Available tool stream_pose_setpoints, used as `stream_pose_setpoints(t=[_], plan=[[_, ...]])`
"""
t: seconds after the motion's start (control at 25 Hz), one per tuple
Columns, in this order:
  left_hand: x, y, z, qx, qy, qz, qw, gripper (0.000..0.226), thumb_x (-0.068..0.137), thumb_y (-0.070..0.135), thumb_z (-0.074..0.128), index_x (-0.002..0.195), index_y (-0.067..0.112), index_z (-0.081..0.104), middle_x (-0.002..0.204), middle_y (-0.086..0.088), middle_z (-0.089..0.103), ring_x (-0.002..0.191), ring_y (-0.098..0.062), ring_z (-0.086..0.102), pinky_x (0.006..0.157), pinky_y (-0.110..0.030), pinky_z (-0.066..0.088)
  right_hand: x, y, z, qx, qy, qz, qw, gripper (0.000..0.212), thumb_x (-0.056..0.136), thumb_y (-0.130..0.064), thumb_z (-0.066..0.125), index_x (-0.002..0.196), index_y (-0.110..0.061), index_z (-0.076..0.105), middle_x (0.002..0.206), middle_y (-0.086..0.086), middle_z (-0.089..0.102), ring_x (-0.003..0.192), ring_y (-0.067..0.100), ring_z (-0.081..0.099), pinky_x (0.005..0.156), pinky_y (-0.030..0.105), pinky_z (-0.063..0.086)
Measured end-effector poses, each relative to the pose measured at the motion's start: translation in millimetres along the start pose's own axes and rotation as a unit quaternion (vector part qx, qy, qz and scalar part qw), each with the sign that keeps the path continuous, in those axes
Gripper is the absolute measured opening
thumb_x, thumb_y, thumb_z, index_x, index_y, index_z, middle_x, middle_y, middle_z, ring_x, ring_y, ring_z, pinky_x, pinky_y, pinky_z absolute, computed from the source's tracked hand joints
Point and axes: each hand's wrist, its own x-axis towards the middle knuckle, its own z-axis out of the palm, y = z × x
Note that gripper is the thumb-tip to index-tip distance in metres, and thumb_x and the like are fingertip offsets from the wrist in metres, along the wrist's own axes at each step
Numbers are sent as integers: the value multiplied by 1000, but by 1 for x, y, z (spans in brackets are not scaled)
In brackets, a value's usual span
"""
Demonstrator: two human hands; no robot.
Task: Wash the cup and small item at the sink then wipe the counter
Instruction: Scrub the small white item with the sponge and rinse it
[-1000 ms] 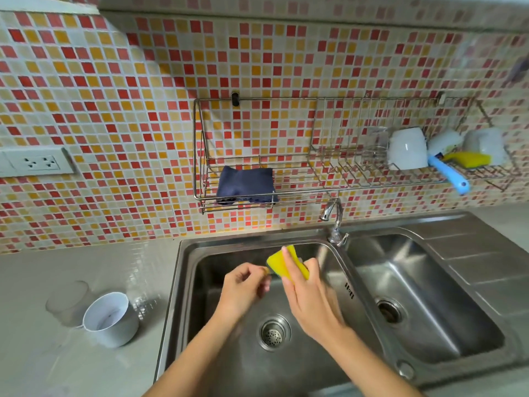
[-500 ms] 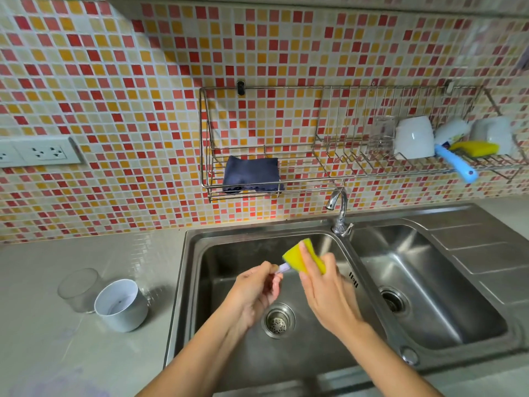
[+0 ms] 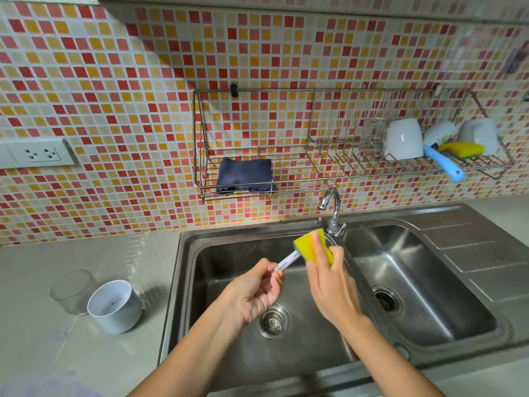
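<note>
Over the left sink basin (image 3: 229,253), my left hand (image 3: 252,290) pinches a small white item (image 3: 287,260) with purple marks by one end. Its other end is tucked into a folded yellow sponge (image 3: 310,245), which my right hand (image 3: 332,285) grips. A white cup (image 3: 114,306) stands on the grey counter (image 3: 43,353) left of the sink, beside a clear glass (image 3: 73,290). A dark blue cloth (image 3: 244,176) lies in the wire wall rack (image 3: 200,144).
The faucet (image 3: 332,207) rises between the two basins, just behind the sponge. The rack's right end holds upturned white cups (image 3: 403,138), a second yellow sponge (image 3: 462,149) and a blue-handled brush (image 3: 443,164). A wall socket (image 3: 37,154) is at the left.
My left hand has drawn the small white item out of the sponge, so more of it shows. Both hands have shifted slightly toward the faucet as the view moved.
</note>
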Motion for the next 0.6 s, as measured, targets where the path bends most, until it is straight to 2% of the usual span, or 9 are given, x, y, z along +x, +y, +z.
stream_pose_setpoints(t=[0.08,0.16,0.2,0.32,0.44,0.52,0.6], plan=[[1,-2,3,9,-5,3,1000,36,88,2,49,58,-11,61,48,-13,56,33,-12,53,35,-16,48,-1,4,-2,-22,-11,-29,999,57,90,-41,32,143,-22,25,97,6,44,50,22,56,39,27,41],[4,-3,6,19,-2,4,1000,33,88,2,49,60,-12,61,48,-13,57,33,-12,53,34,-16,48,-1,7,-2,-9,5,-14,1000,57,90,-41,32,143,-21,25,97,8,47,51,22,56,40,26,41],[5,-4,7,19,2,4,1000,31,88,2,49,62,-11,61,49,-13,57,33,-12,53,34,-16,48,-2,7,-2,5,2,-1,1000,58,90,-41,31,144,-21,23,97,9,47,51,23,56,41,27,41],[11,-6,8,34,11,11,999,23,87,1,50,67,-7,58,48,-12,57,33,-11,53,35,-15,47,-6,12,5,8,-28,-45,999,60,91,-44,30,146,-29,10,102,3,39,55,23,57,43,29,43],[14,-10,9,106,34,71,991,21,88,-1,50,70,-5,58,50,-11,57,35,-9,52,37,-13,47,-3,18,5,55,-5,24,998,57,91,-43,27,145,-31,13,103,5,41,57,26,55,47,26,37],[16,-14,7,217,53,183,957,21,86,-4,53,66,-3,60,52,-10,56,39,-9,49,40,-15,45,-3,22,5,35,-16,10,999,57,91,-42,29,145,-29,17,100,5,44,56,23,55,47,23,33],[19,-15,2,339,60,298,890,19,81,-7,56,64,0,63,53,-8,55,46,-12,47,47,-18,41,-4,25,7,33,-33,17,999,58,90,-45,26,145,-31,15,102,4,43,60,24,56,47,25,34]])
